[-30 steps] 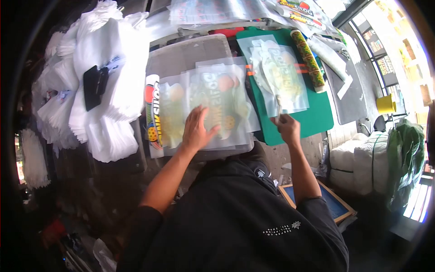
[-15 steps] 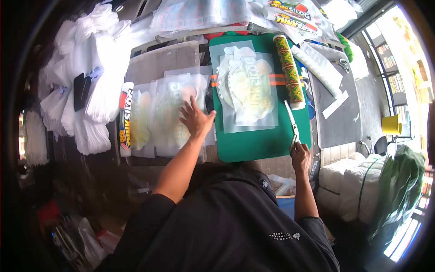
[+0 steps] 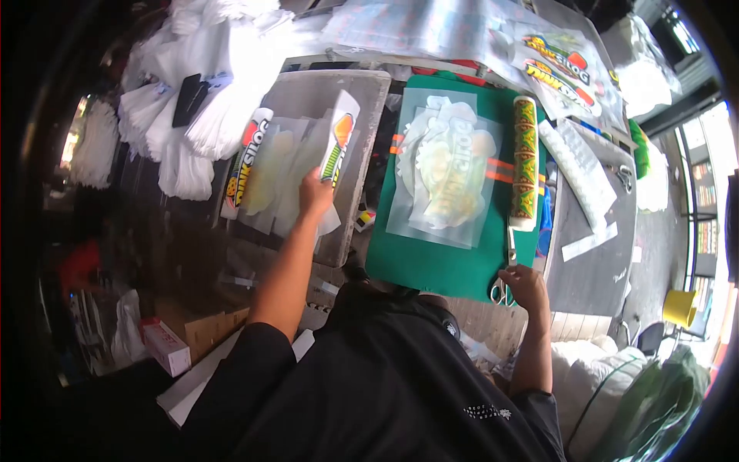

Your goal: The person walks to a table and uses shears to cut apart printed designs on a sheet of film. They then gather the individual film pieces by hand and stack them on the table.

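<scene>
While the person in the black shirt stands at six o'clock, a green mat spreads at two, its upper part covered by frosted sheets lying loosely over one another. White bags, bunched in a big heap, sit between ten and eleven, cut off at the top of the view. At eleven a grey board carries more frosted sheets, and beside them a brightly printed strip lies along ten. On the mat, toward its right edge at two, rests a patterned roll.

At ten, the left hand has its fingers drawn together on the lower end of a printed sheet, which stands up, bent, above the board; the sheet hides some of the fingertips. Between three and four, the right hand is curled narrow, thumb and fingers against the scissors; whether it grips them or merely touches them I can't tell. The blades point to twelve and meet the roll's lower end, so the tips are hard to pick out; the handle loops show just left of the hand. The lettering under the frosted sheets is too faint to read. On the bags lies a dark phone-like slab.
</scene>
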The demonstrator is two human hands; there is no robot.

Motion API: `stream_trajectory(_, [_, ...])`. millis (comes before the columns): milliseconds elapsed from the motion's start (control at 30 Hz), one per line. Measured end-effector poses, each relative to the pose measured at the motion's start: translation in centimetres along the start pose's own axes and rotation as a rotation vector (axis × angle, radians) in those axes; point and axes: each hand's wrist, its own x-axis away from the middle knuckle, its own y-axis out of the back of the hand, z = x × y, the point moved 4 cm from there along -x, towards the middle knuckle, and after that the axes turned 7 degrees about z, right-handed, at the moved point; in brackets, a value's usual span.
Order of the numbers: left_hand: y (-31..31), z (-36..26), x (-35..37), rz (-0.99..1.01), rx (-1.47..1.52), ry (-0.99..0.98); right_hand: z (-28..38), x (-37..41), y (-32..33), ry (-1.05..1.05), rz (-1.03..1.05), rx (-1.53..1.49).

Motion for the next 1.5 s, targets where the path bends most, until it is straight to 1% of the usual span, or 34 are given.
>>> stream_trajectory(33, [1.4,0.4,-0.1,-0.005,0.102,0.032,0.3,-0.9,-0.4,0.018,-0.083,0.004])
stream_trajectory(67, [2.7,0.9,-0.1,-0.023,0.103,0.031,2.7,-1.0,-0.3,0.084,-0.094,-0.078])
stream_trajectory(100, [3.9,1.4,0.1,-0.036,0.139,-0.012,4.0,-1.7,-1.1,0.073,-0.055,-0.17])
stream_trajectory(133, [4.1,1.1,0.3,-0.042,0.177,-0.061,4.9,-2.6,-2.5,0.09,0.038,-0.298])
stream_trajectory(167, [4.4,-0.9,1.4,-0.037,0.184,-0.073,6.3,-3.1,-3.7,0.189,0.124,-0.407])
stream_trajectory(233, [6.6,-7.3,5.0,-0.183,0.109,-0.179,9.7,-4.0,-5.7,0.354,0.224,-0.648])
stream_trajectory(300, [4.9,-10.3,6.2,-0.207,0.105,-0.268,13.1,-4.6,-6.1,0.369,0.286,-0.798])
stream_trajectory(333, [4.2,-13.2,7.3,-0.12,0.079,-0.27,14.5,-5.1,-5.9,0.37,0.327,-0.878])
stream_trajectory(367, [3.0,-15.6,8.0,-0.017,0.115,-0.24,14.9,-6.1,-6.1,0.386,0.263,-0.959])
stream_trajectory(400, [0.8,-17.0,8.0,0.108,0.005,-0.178,15.0,-7.1,-6.2,0.395,0.197,-1.038])
stream_trajectory(433, [-0.5,-20.2,8.8,0.361,-0.072,-0.113,15.3,-7.6,-5.7,0.367,0.19,-1.171])
stream_trajectory(467, [-5.0,-19.4,8.2,0.102,0.078,-0.644,14.4,-9.0,-5.9,0.333,0.198,-1.338])
stream_trajectory(500, [-7.7,-20.3,9.0,0.471,0.124,-0.485,11.7,-12.0,-6.5,0.326,0.229,-1.393])
stream_trajectory(533, [-12.4,-18.9,8.6,0.765,0.629,-0.442,9.3,-14.4,-6.7,0.317,0.258,-1.45])
stream_trajectory(600, [-13.8,-17.8,8.1,0.745,0.674,-0.243,7.1,-15.1,-4.8,0.181,-0.045,-1.088])
stream_trajectory(633, [-13.1,-16.6,7.4,0.594,0.501,-0.32,3.8,-17.1,-5.9,-0.024,-0.115,-0.815])
stream_trajectory(667, [-12.1,-14.9,6.6,0.447,0.328,-0.398,1.8,-17.9,-6.8,0.036,-0.132,-0.776])
stream_trajectory(733, [-10.5,-11.2,5.6,0.28,0.084,-0.229,0.1,-18.7,-6.9,0.078,-0.176,-0.555])
stream_trajectory(800, [-10.0,-8.5,5.9,0.182,-0.013,-0.262,2.2,-16.8,-5.4,0.086,-0.22,-0.509])
stream_trajectory(867, [-11.1,-6.6,6.6,0.194,-0.033,-0.291,2.7,-16.7,-5.6,0.029,-0.218,-0.501])
stream_trajectory(933, [-11.7,-6.3,7.3,0.199,-0.054,-0.31,4.5,-14.9,-4.9,0.023,-0.209,-0.449])
stream_trajectory(967, [-11.7,-6.4,7.5,0.197,-0.057,-0.248,5.4,-14.3,-4.4,0.061,-0.209,-0.423])
stream_trajectory(1000, [-11.6,-6.4,7.5,0.192,-0.059,-0.188,5.4,-14.6,-4.7,0.11,-0.279,-0.355])
stream_trajectory(1067, [-11.5,-6.8,7.4,0.182,-0.039,-0.192,6.3,-14.4,-2.9,0.259,-0.339,-0.404])
stream_trajectory(1133, [-11.5,-6.4,7.4,0.155,-0.015,-0.165,6.1,-15.6,-1.4,0.201,-0.355,-0.311])
stream_trajectory(1167, [-11.6,-6.7,7.1,0.141,-0.04,-0.229,6.0,-16.3,-1.0,0.187,-0.374,-0.231])
stream_trajectory(1200, [-11.8,-6.9,6.9,0.127,-0.065,-0.289,5.9,-17.1,-0.9,0.162,-0.342,-0.178])
stream_trajectory(1233, [-12.2,-7.0,6.7,0.102,-0.059,-0.314,5.7,-17.6,-1.5,0.075,-0.329,-0.057])
stream_trajectory(1267, [-12.4,-7.5,6.7,0.101,-0.058,-0.295,6.1,-17.5,-1.7,-0.012,-0.316,0.064])
stream_trajectory(1333, [-12.7,-8.7,6.7,0.121,-0.095,-0.291,6.6,-17.4,-2.3,-0.044,-0.325,0.043])
stream_trajectory(1367, [-13.0,-9.0,6.7,0.088,-0.119,-0.369,6.5,-17.3,-2.5,-0.081,-0.353,0.014])
stream_trajectory(1400, [-13.4,-8.8,6.8,0.101,-0.12,-0.359,6.5,-17.2,-2.8,-0.092,-0.34,0.017])
stream_trajectory(1467, [-14.0,-9.1,7.1,0.078,-0.158,-0.364,6.1,-16.9,-3.1,-0.123,-0.378,-0.141])
stream_trajectory(1500, [-14.4,-9.0,7.1,0.089,-0.156,-0.362,6.0,-16.9,-3.4,-0.134,-0.376,-0.138])
